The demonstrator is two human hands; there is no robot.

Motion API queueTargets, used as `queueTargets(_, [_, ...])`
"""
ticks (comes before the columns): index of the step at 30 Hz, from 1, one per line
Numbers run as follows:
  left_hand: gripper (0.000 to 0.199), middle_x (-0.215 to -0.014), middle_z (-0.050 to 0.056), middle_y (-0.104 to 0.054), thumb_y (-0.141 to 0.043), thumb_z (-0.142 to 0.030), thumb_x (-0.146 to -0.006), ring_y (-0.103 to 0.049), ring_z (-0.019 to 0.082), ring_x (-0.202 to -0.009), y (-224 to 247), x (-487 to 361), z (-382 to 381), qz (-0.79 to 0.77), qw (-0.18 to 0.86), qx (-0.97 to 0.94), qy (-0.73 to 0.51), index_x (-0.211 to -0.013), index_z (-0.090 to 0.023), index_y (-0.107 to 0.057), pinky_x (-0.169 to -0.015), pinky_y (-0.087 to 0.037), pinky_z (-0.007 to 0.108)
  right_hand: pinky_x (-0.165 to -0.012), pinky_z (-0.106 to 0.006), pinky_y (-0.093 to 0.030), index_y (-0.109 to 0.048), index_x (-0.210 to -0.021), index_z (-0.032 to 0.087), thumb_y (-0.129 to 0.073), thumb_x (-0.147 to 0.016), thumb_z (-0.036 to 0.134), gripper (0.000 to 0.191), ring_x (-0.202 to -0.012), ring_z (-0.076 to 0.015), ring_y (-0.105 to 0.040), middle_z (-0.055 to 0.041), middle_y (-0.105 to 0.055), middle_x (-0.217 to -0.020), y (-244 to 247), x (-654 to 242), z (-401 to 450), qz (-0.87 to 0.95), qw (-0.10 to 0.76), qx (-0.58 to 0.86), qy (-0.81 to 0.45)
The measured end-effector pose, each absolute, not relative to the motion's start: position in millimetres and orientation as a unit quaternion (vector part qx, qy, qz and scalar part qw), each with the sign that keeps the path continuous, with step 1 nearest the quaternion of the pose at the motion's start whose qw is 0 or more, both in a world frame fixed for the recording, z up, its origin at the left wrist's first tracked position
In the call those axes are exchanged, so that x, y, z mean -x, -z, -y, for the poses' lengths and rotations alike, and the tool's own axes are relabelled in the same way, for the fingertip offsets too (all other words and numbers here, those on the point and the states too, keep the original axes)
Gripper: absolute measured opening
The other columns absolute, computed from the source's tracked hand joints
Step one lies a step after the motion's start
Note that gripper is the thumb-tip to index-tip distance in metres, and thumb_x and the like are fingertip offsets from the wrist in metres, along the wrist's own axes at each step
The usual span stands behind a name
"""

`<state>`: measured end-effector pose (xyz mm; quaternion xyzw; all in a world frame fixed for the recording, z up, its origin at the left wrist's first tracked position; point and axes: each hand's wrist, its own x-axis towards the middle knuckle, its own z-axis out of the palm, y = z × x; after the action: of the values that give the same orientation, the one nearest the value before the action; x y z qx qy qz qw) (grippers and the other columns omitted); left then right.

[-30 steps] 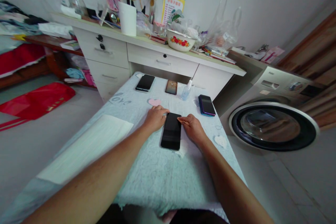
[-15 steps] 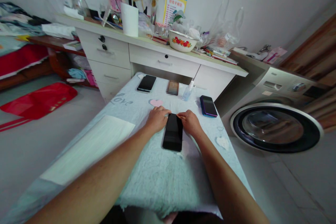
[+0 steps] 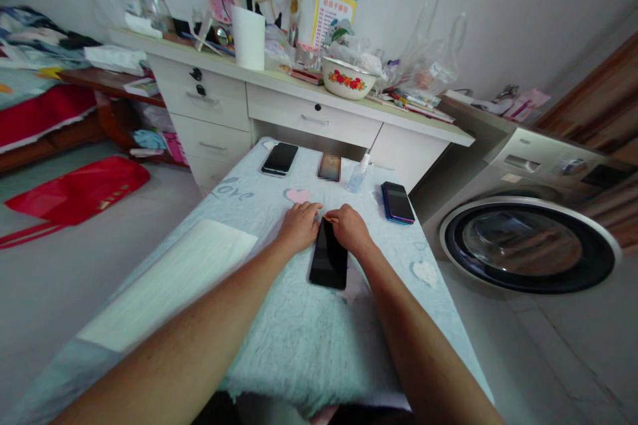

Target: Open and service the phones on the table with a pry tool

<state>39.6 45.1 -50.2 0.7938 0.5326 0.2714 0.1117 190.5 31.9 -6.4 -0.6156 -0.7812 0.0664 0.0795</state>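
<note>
A black smartphone lies face up on the cloth-covered table, its long side pointing away from me. Against its upper left edge rests my left hand, fingers stretched forward past the corner and lying on the cloth. My right hand is over the phone's top right part, with thumb and fingers pinched together at the top edge. Whatever sits in that pinch is too small to make out. Just beyond my left hand is a pink heart on the cloth.
Farther back are another phone, a small blurred item and a clear spray bottle. A stack of phones lies right. A pale rectangular sheet covers the left side. A washing machine stands right, a desk behind.
My right hand has slid left along the phone's top edge, from the right corner toward the left one. My left hand stays nearly in place, its fingertips slightly off the corner.
</note>
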Motion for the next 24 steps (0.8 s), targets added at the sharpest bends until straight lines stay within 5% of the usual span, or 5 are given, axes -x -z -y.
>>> queueTargets(24, [0.037, -0.107, 0.005, -0.063, -0.054, -0.016, -0.08, -0.053, 0.024, -0.104, 48.6, -37.1, -44.8, -0.52, 0.113, -0.808, -0.254, -0.113, -0.026, -0.066, -0.092, -0.042, 0.037, -0.082, -0.024, -0.04, -0.071, -0.113, 0.023, -0.048, -0.094, 0.025, 0.03, -0.097, -0.0191, -0.061, -0.0101, -0.067, -0.104, 7.8, -230.1, -29.7, 0.76, 0.082, 0.641, -0.072])
